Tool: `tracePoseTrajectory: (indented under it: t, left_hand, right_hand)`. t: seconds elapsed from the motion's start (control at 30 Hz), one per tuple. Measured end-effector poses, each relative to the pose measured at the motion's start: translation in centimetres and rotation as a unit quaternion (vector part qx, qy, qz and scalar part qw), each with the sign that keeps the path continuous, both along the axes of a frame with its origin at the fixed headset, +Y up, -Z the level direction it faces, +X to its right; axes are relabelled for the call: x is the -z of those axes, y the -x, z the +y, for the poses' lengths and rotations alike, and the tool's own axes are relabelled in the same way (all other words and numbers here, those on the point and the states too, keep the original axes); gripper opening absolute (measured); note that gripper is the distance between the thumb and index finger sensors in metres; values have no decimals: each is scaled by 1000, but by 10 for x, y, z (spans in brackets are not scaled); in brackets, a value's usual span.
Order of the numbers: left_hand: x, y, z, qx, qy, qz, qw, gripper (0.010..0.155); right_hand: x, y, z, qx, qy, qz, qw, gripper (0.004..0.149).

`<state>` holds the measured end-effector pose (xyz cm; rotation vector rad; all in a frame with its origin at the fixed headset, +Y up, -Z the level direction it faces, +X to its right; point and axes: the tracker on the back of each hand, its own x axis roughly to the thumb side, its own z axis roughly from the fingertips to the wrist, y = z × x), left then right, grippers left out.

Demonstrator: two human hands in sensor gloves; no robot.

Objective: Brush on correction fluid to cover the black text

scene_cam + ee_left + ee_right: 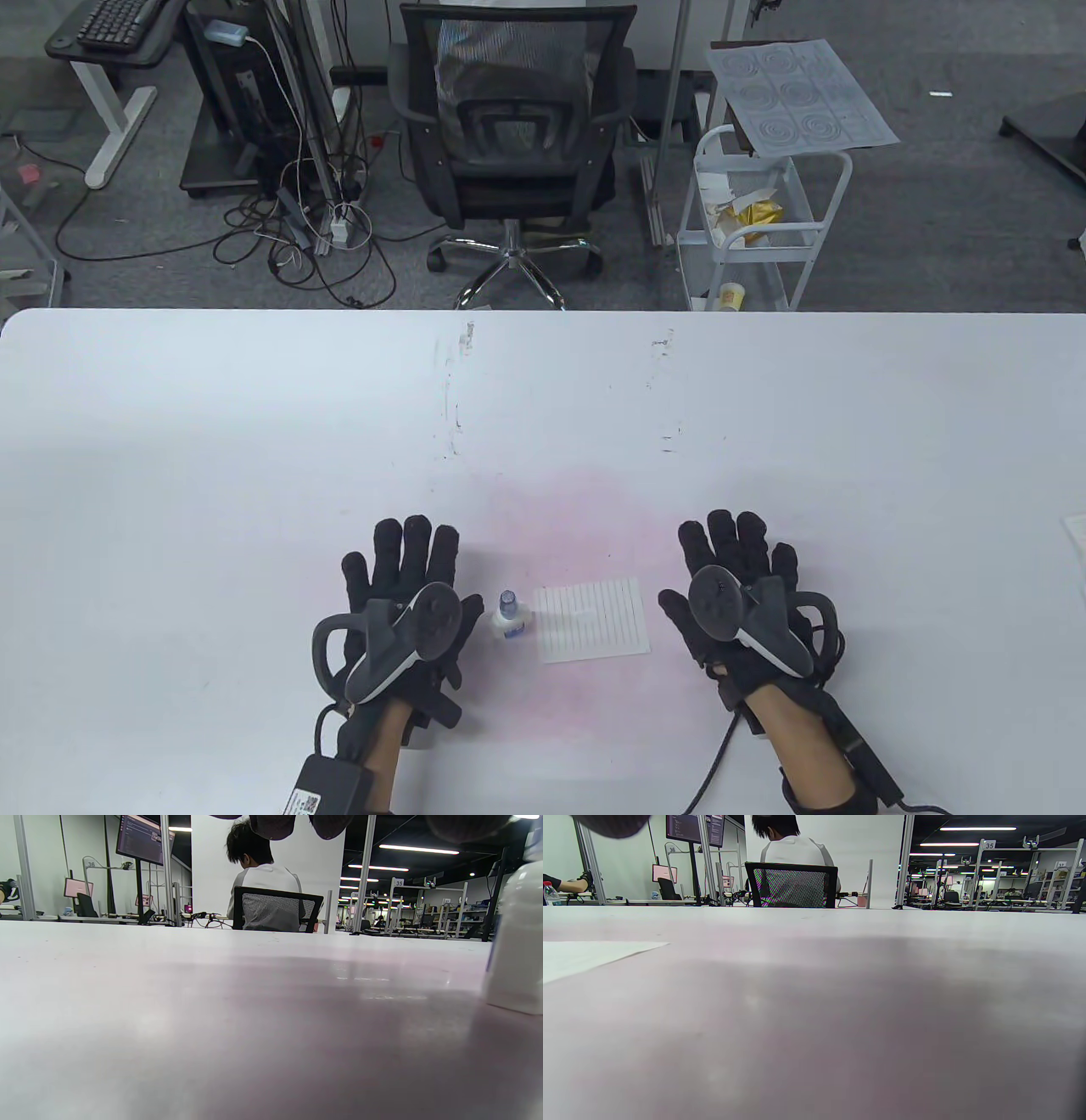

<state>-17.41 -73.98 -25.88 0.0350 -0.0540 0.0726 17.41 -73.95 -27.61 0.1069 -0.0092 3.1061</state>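
A small white correction fluid bottle [510, 616] with a blue cap stands on the white table [254, 441], just left of a lined sheet of paper [594, 619]. My left hand [405, 577] lies flat and open on the table, left of the bottle, holding nothing. My right hand [738, 569] lies flat and open, right of the paper, holding nothing. The bottle shows at the right edge of the left wrist view [515, 942]. The paper's corner shows at the left of the right wrist view [581, 955]. No black text is legible on the paper.
A black office chair [509, 127] stands beyond the table's far edge, with a white cart [764, 221] to its right. A paper edge [1076, 535] lies at the table's right edge. The table has scuff marks [450, 407] and a pink stain [585, 501].
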Motion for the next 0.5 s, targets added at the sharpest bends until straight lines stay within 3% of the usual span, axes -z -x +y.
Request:
tracePoseTrajectory:
  t: [0.5]
  left_hand:
    - [1,-1,0,2,3,-3,1000,79]
  right_hand:
    - [0,-1,-1,0,1,-2,1000,78]
